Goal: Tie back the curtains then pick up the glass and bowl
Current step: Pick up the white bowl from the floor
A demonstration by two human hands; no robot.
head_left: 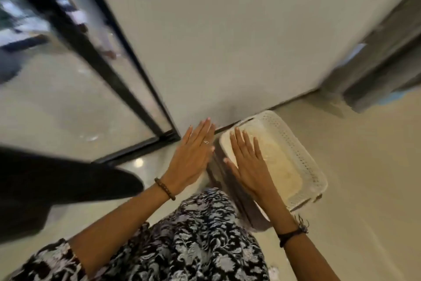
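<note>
both hands reach forward with palms down. the left hand [191, 155] has straight fingers pressed together and wears a ring; the right hand [248, 164] has straight fingers slightly spread. neither holds anything. a white perforated basket [303, 155] sits on the floor at four o'clock, beside the wall. grey curtain [385, 62] hangs at two o'clock. glass and bowl are out of view.

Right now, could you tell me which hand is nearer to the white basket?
Right. The right hand is stretched out above the white basket, overlapping its near edge, while the left hand is off to its left, towards the door frame.
</note>
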